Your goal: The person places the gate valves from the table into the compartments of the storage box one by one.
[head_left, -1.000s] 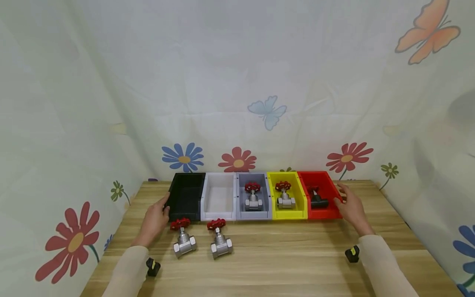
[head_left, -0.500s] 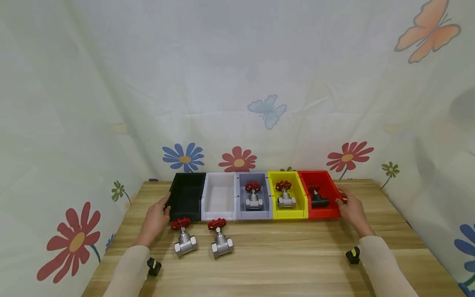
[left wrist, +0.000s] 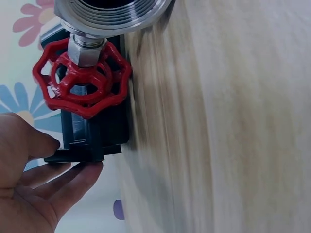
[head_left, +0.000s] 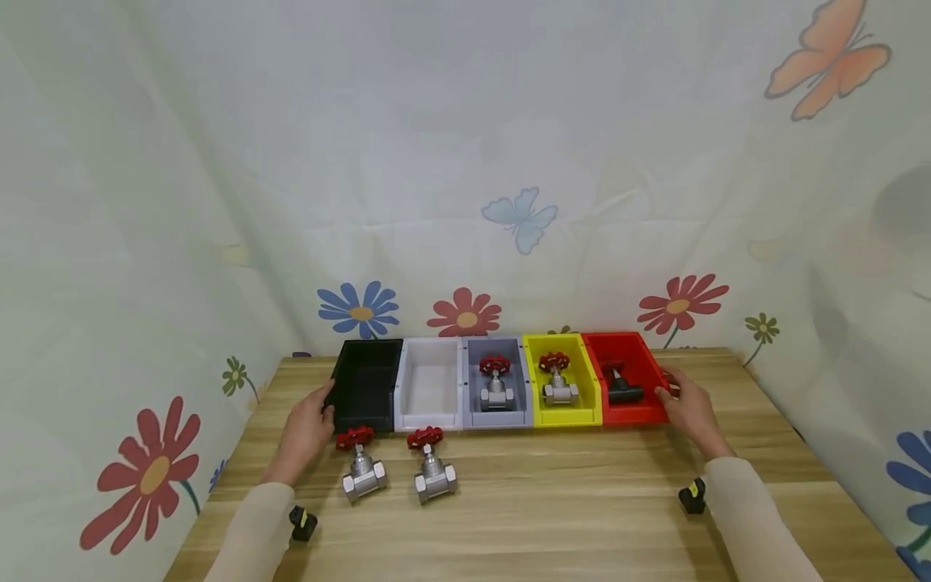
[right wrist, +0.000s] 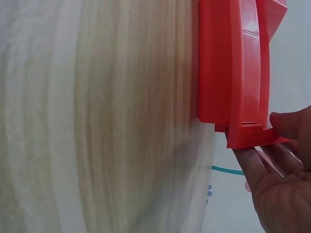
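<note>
Black, smooth-walled bin (head_left: 367, 388), centre-left of the head view, is pinched at its side by the left grip (head_left: 305, 427); the right grip (head_left: 691, 406) pinches the glossy red bin (head_left: 640, 415), centre-right. White, grey and yellow bins (head_left: 429, 388) (head_left: 498, 420) (head_left: 569, 418) sit between; lower left, two metal valves (head_left: 364, 478) (head_left: 435, 482) lie on the wood-grained desk (head_left: 545, 517).

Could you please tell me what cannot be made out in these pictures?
Left wrist: much of the silver metal valve, cut by the top edge.
Left wrist: part of the black plastic bin, covered by the valve's round red handwheel.
Right wrist: fingertips of the right hand, hidden behind the red plastic bin.
Head: any markings on the black-bodied valve, too small.
</note>
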`<state>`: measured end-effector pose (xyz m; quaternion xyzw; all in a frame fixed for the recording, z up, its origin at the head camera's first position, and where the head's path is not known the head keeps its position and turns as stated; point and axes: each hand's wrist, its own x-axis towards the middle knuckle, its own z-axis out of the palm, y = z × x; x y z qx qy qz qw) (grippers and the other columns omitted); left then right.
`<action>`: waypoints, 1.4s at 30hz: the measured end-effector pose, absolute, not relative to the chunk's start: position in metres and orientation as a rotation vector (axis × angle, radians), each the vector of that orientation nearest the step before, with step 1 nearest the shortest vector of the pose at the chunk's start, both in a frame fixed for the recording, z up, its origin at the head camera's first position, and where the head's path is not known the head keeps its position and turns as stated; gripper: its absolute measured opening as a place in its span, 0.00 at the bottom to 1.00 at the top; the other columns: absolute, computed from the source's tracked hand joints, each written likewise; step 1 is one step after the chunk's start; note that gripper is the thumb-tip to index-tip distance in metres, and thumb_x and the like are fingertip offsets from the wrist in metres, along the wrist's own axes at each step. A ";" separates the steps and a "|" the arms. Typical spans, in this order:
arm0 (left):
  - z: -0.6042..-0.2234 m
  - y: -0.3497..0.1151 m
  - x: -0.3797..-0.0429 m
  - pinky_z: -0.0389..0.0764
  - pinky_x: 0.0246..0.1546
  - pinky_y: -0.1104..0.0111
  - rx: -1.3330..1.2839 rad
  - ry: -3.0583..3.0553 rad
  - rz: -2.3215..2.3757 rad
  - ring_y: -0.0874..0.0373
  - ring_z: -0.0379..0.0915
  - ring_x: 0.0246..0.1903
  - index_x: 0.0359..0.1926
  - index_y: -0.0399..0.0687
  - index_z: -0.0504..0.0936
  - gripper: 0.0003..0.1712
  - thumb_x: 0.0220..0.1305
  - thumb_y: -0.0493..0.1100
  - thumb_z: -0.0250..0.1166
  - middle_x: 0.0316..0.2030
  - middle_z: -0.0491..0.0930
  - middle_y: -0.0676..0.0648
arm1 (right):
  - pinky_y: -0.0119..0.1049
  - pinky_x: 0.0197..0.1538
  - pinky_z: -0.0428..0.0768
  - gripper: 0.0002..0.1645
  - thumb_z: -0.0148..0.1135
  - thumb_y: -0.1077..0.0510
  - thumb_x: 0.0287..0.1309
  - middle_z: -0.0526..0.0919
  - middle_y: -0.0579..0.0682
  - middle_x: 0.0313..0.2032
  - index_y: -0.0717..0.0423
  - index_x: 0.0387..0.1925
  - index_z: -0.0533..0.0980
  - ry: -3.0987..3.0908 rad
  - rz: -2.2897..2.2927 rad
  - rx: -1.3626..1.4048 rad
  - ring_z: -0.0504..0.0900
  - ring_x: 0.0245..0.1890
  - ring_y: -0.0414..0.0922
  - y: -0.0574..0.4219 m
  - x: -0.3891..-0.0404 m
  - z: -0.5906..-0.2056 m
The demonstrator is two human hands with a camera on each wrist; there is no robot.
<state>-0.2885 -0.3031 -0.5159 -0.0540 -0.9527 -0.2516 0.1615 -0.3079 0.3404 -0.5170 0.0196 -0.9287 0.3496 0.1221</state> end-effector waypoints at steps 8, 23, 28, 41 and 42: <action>-0.510 -0.302 -0.275 0.81 0.46 0.46 -0.103 -2.716 -0.720 0.37 0.81 0.48 0.67 0.37 0.69 0.26 0.70 0.36 0.54 0.62 0.73 0.30 | 0.61 0.52 0.79 0.28 0.53 0.65 0.67 0.73 0.75 0.58 0.69 0.66 0.63 -2.677 0.986 0.091 0.78 0.52 0.71 0.339 -0.307 -0.522; -0.472 -0.267 -0.240 0.85 0.39 0.51 -0.255 -2.572 -0.648 0.42 0.82 0.47 0.65 0.41 0.73 0.25 0.67 0.37 0.60 0.62 0.75 0.35 | 0.62 0.53 0.78 0.29 0.53 0.67 0.65 0.73 0.78 0.56 0.72 0.66 0.62 -2.697 0.902 0.069 0.77 0.53 0.71 0.336 -0.307 -0.523; -0.460 -0.251 -0.232 0.86 0.37 0.55 -0.317 -2.535 -0.608 0.43 0.83 0.45 0.66 0.42 0.73 0.26 0.66 0.37 0.62 0.63 0.74 0.36 | 0.62 0.53 0.79 0.29 0.53 0.67 0.65 0.73 0.78 0.57 0.71 0.66 0.62 -2.683 0.923 0.071 0.77 0.53 0.71 0.337 -0.309 -0.523; -0.446 -0.216 -0.209 0.84 0.45 0.51 -0.383 -2.648 -0.521 0.44 0.84 0.43 0.66 0.47 0.72 0.29 0.65 0.46 0.65 0.64 0.73 0.39 | 0.62 0.54 0.78 0.31 0.52 0.67 0.66 0.71 0.77 0.59 0.70 0.68 0.59 -2.711 0.968 0.064 0.76 0.54 0.71 0.338 -0.307 -0.522; -0.446 -0.214 -0.208 0.85 0.44 0.52 -0.391 -2.648 -0.513 0.45 0.84 0.42 0.66 0.47 0.73 0.29 0.65 0.46 0.66 0.64 0.73 0.39 | 0.62 0.54 0.78 0.31 0.52 0.67 0.66 0.71 0.77 0.59 0.70 0.68 0.59 -2.712 0.974 0.062 0.76 0.54 0.72 0.337 -0.307 -0.521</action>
